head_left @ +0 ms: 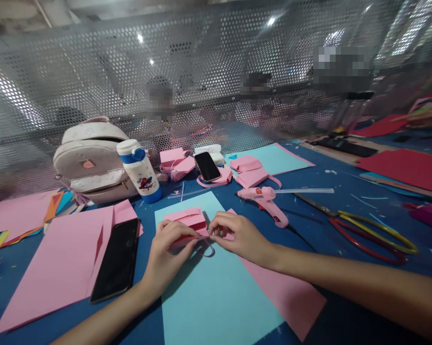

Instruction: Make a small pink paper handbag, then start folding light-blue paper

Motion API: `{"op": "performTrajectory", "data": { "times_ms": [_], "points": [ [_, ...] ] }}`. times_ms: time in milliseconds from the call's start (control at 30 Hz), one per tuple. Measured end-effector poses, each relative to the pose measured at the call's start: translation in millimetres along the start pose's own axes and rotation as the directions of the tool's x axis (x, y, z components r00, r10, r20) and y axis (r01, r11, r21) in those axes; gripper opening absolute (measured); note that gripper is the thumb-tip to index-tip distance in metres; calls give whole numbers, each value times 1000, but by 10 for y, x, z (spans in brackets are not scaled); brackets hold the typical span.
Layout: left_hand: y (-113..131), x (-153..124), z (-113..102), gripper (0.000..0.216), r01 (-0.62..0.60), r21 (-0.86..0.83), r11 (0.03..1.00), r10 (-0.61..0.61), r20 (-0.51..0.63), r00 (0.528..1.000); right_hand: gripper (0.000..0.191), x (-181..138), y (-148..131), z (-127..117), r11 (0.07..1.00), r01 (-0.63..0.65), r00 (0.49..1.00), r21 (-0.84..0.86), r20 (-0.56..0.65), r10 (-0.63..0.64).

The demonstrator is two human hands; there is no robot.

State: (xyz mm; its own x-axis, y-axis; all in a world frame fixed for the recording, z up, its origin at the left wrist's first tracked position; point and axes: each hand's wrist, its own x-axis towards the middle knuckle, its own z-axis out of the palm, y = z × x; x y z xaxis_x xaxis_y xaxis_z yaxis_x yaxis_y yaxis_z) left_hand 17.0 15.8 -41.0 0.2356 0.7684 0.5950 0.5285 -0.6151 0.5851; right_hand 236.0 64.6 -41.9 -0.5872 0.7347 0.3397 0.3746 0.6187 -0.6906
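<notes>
My left hand [167, 251] and my right hand [237, 235] meet over a light blue paper sheet [216, 297], both pinching a small folded pink paper piece [187, 221] with a thin loop strip hanging from it. The fingers of each hand are closed on the pink paper. A pink sheet [288, 297] lies under the blue one on the right. A pink glue gun [266, 199] with a clear glue stick rests just beyond my right hand.
A black phone [117, 261] lies on pink paper [54, 268] at left. A white bottle [140, 170], a white backpack [92, 158], another phone [207, 166], finished pink paper pieces [250, 172] and scissors [367, 227] stand around. A perforated metal screen [201, 72] closes the back.
</notes>
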Motion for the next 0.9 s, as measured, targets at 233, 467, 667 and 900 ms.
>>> {"op": "performTrajectory", "data": {
  "times_ms": [233, 467, 667, 900],
  "points": [
    [-21, -9, 16, 6, 33, -34, 999, -33, 14, 999, 4, -1, 13, 9, 1000, 0, 1000, -3, 9, 0],
    [-42, -20, 14, 6, 53, -55, 997, -53, 10, 999, 2, 1, 30, 11, 1000, 1, 1000, -1, 22, -1],
    [-34, -11, 12, 8, 33, -14, 999, -33, 6, 999, 4, 6, 28, 16, 1000, 20, 1000, -8, 17, -20],
    [-21, -2, 23, 10, 43, 95, 995, -46, 28, 999, 6, 10, 49, 40, 998, 59, 998, -25, -7, -59]
  ]
}}
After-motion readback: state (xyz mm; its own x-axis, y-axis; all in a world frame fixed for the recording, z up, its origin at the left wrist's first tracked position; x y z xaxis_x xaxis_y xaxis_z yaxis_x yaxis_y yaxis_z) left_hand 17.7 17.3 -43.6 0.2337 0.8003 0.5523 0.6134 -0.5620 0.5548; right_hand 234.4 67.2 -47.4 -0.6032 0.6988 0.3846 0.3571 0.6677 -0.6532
